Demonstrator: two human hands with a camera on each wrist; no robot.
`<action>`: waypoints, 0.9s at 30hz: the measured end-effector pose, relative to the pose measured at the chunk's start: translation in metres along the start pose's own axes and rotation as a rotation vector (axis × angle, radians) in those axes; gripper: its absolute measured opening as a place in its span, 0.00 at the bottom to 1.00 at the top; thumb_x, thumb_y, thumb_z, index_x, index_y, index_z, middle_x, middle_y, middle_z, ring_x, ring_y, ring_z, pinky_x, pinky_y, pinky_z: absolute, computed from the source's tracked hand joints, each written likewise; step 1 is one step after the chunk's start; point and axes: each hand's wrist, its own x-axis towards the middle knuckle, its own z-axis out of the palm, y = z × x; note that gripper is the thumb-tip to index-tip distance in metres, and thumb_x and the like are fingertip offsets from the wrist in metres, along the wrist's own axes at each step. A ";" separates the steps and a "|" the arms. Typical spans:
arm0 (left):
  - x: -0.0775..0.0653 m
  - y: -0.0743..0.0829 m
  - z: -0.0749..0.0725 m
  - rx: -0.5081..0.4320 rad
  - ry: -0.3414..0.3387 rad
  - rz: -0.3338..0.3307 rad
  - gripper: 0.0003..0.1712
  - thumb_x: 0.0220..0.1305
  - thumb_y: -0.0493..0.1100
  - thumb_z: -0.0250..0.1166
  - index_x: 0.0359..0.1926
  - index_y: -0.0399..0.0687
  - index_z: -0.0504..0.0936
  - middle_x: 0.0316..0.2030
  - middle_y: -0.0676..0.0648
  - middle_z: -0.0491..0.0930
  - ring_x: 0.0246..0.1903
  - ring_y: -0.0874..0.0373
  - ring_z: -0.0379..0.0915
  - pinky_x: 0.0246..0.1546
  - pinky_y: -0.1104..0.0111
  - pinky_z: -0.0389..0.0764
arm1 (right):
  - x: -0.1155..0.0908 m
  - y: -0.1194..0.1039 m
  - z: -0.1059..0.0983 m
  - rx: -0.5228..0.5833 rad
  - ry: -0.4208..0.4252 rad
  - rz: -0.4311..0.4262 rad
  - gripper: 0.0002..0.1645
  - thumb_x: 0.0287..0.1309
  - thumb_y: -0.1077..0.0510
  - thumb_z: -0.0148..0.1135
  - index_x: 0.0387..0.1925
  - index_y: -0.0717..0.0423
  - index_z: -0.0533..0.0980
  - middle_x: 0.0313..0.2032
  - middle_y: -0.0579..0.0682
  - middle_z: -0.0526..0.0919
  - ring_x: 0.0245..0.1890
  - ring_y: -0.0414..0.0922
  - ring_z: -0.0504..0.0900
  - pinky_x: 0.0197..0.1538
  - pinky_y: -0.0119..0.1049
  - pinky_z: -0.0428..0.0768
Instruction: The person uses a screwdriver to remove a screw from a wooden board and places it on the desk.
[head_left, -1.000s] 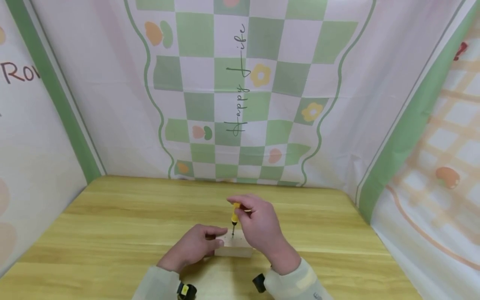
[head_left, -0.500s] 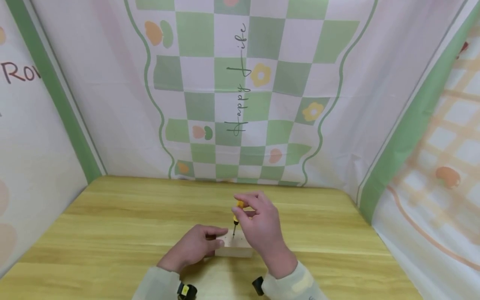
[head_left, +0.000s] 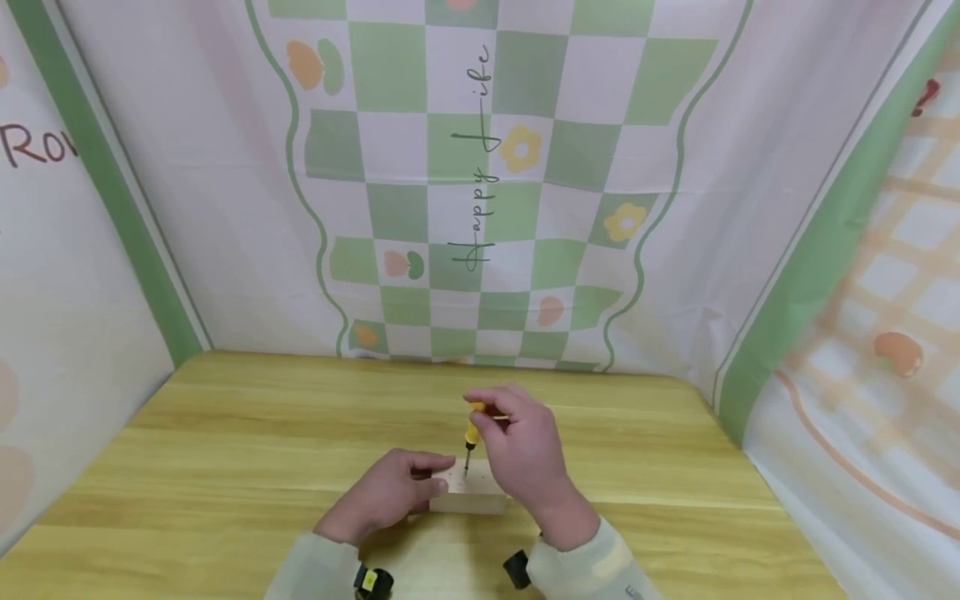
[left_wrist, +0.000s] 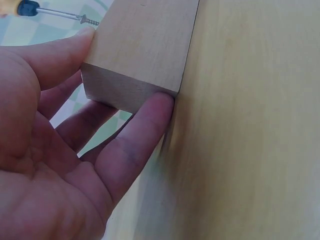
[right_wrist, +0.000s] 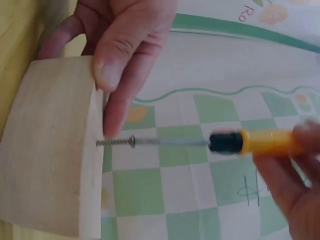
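Note:
My left hand (head_left: 390,492) grips the left end of a pale wooden block (head_left: 468,504) on the table. In the left wrist view the thumb presses near the block's upper edge, with a finger curled on its end face. With my right hand (head_left: 525,450) I hold a screwdriver (head_left: 472,433), pinching its yellow handle between thumb and fingers. The shaft points down at the block. In the right wrist view its tip meets the head of a screw (right_wrist: 117,142), whose point is in the block's face and whose threads mostly show. Small dark marks dot the block's top.
The wood-grain table (head_left: 270,433) extends around the block on all sides. Behind it hangs a green-and-white checked cloth (head_left: 465,208), with further printed cloths at left and right. A black strapped device (head_left: 372,581) sits at my left wrist, another (head_left: 517,569) at my right.
My right hand moved slightly right, with the screwdriver handle leaning that way, then came partly back left. Its fingers shifted on the handle. The left hand and the block stayed still.

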 end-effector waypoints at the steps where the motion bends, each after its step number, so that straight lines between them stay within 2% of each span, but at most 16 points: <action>1: 0.000 0.000 0.000 -0.001 -0.002 0.000 0.22 0.68 0.44 0.66 0.61 0.44 0.81 0.56 0.45 0.80 0.20 0.60 0.68 0.23 0.69 0.75 | 0.000 0.001 -0.001 0.025 -0.033 0.002 0.16 0.60 0.71 0.66 0.44 0.49 0.86 0.38 0.39 0.83 0.34 0.37 0.81 0.35 0.33 0.82; 4: -0.001 0.001 0.000 0.002 -0.004 0.003 0.22 0.68 0.44 0.66 0.61 0.44 0.81 0.55 0.44 0.80 0.19 0.60 0.68 0.22 0.69 0.74 | 0.000 0.007 -0.002 0.128 -0.121 -0.005 0.17 0.64 0.69 0.63 0.48 0.49 0.84 0.41 0.42 0.85 0.36 0.41 0.82 0.37 0.36 0.83; 7: -0.002 0.001 0.000 0.013 -0.002 0.010 0.22 0.68 0.44 0.67 0.61 0.44 0.81 0.55 0.44 0.80 0.23 0.59 0.71 0.25 0.68 0.76 | -0.003 0.013 -0.001 0.171 -0.133 -0.024 0.16 0.66 0.68 0.62 0.50 0.49 0.83 0.43 0.45 0.86 0.37 0.43 0.83 0.39 0.36 0.83; 9: -0.003 0.001 0.000 0.014 0.001 0.012 0.22 0.67 0.44 0.67 0.60 0.44 0.81 0.56 0.45 0.80 0.26 0.57 0.73 0.27 0.67 0.77 | -0.004 0.015 0.000 0.151 -0.089 -0.045 0.14 0.66 0.66 0.63 0.50 0.51 0.82 0.42 0.46 0.85 0.38 0.44 0.83 0.39 0.37 0.83; 14: -0.004 0.002 0.001 0.002 0.004 0.006 0.22 0.67 0.45 0.68 0.60 0.45 0.82 0.57 0.46 0.80 0.31 0.54 0.75 0.30 0.65 0.78 | -0.004 0.012 0.002 -0.005 0.065 -0.048 0.14 0.60 0.61 0.71 0.48 0.53 0.83 0.39 0.44 0.81 0.38 0.41 0.82 0.36 0.34 0.84; 19: -0.003 0.003 0.000 0.016 0.009 0.004 0.22 0.65 0.45 0.69 0.59 0.45 0.82 0.57 0.46 0.79 0.40 0.54 0.76 0.37 0.63 0.80 | -0.003 0.008 0.002 -0.100 0.110 -0.015 0.14 0.58 0.62 0.73 0.47 0.56 0.84 0.37 0.44 0.78 0.36 0.39 0.81 0.36 0.31 0.83; 21: -0.003 0.003 0.000 0.033 0.013 0.006 0.22 0.65 0.46 0.70 0.59 0.46 0.83 0.56 0.46 0.80 0.43 0.55 0.75 0.41 0.61 0.79 | -0.002 0.007 0.001 -0.091 0.085 -0.012 0.14 0.59 0.64 0.71 0.47 0.56 0.84 0.37 0.44 0.79 0.37 0.39 0.81 0.36 0.31 0.83; 23: -0.003 0.003 0.000 0.047 0.016 0.009 0.23 0.64 0.46 0.70 0.58 0.46 0.83 0.56 0.47 0.80 0.46 0.55 0.74 0.45 0.61 0.79 | -0.001 0.006 -0.001 -0.043 0.022 -0.015 0.15 0.60 0.66 0.70 0.48 0.55 0.84 0.38 0.45 0.81 0.37 0.40 0.81 0.37 0.32 0.83; 27: -0.003 0.002 0.000 0.031 0.011 0.007 0.23 0.65 0.46 0.70 0.59 0.45 0.82 0.57 0.47 0.80 0.46 0.55 0.75 0.44 0.61 0.79 | 0.002 0.004 -0.005 0.087 -0.110 0.009 0.17 0.62 0.69 0.66 0.50 0.53 0.84 0.42 0.46 0.84 0.38 0.41 0.82 0.39 0.35 0.83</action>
